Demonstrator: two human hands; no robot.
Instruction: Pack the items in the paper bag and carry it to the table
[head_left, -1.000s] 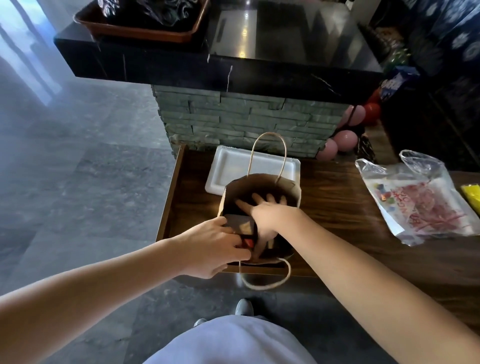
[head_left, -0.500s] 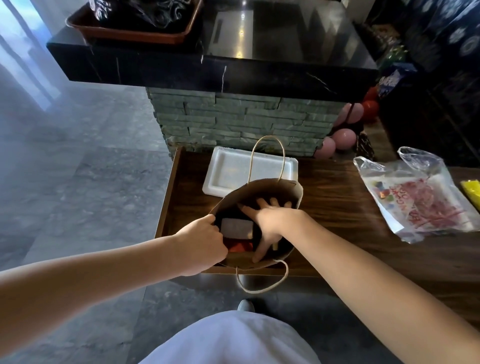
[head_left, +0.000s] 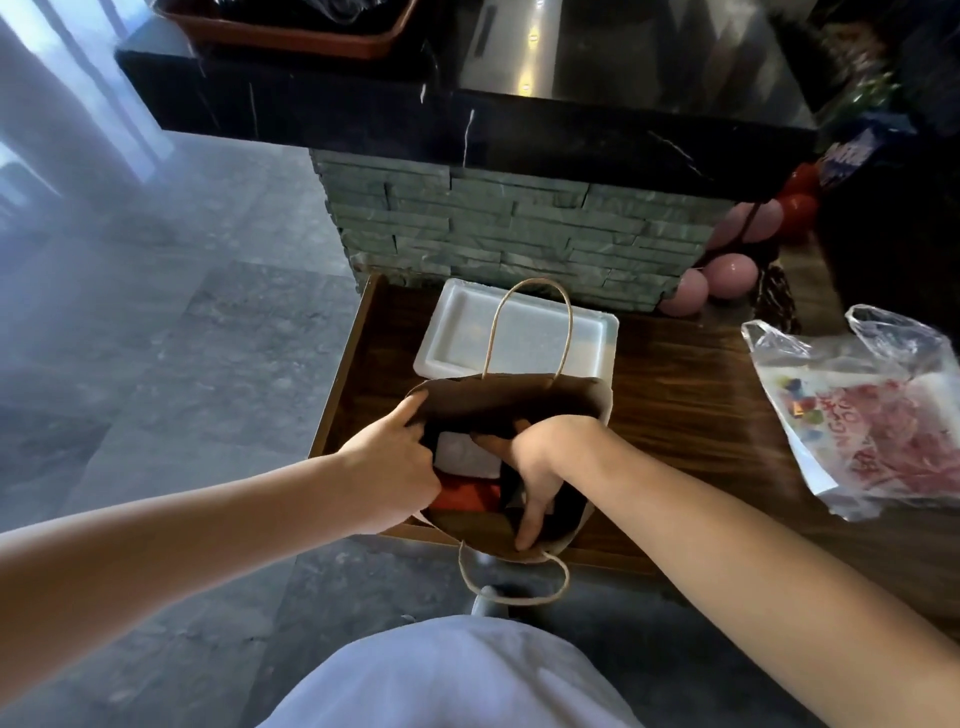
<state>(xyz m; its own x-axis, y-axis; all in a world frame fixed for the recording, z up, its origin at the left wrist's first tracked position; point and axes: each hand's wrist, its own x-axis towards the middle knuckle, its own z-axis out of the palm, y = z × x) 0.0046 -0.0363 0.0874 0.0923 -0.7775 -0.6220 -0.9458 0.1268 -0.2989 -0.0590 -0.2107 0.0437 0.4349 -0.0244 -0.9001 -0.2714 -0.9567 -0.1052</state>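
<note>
A brown paper bag (head_left: 519, 397) with twine handles stands open at the front edge of the wooden table (head_left: 685, 415). Inside it I see a white block (head_left: 462, 457) and a red item (head_left: 462, 499). My left hand (head_left: 395, 462) grips the bag's left rim and holds the mouth apart. My right hand (head_left: 540, 467) reaches down into the bag with fingers spread, the fingertips near the bag's front wall; whether it holds anything is hidden.
A white foam tray (head_left: 452, 338) lies behind the bag. A clear plastic bag with red print (head_left: 862, 415) lies on the table to the right. Behind stands a stone-clad counter (head_left: 519, 234) with a black top; pink and red balloons (head_left: 727, 270) sit at its right.
The bag's mouth has been pulled wider by my left hand. My right hand has turned, its fingers moving from the far wall toward the bag's front side.
</note>
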